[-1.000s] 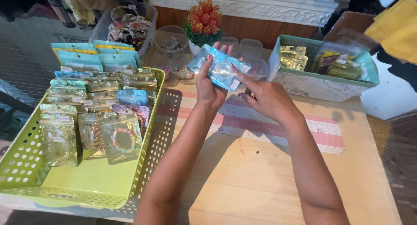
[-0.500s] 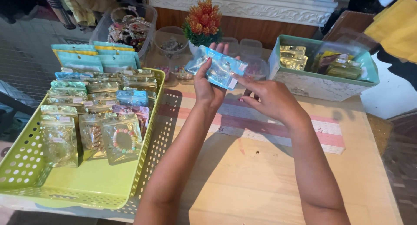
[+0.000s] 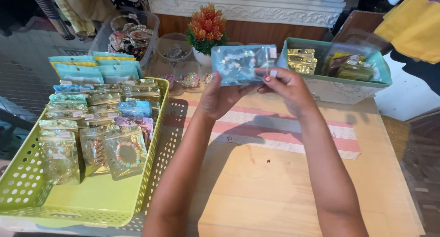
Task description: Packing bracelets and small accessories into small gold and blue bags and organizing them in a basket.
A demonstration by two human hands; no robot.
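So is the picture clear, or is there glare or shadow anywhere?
Head view: mostly sharp and evenly daylit; the clear pouch held by both hands shines slightly, the packets in the green basket glint, and the arms throw soft shadows across the wooden table.

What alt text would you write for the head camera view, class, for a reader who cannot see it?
Two hands, the left hand and right hand, hold up a small clear blue pouch with a beaded bracelet inside, above a wooden table. A lime green basket of similar packaged bracelets sits to the left.
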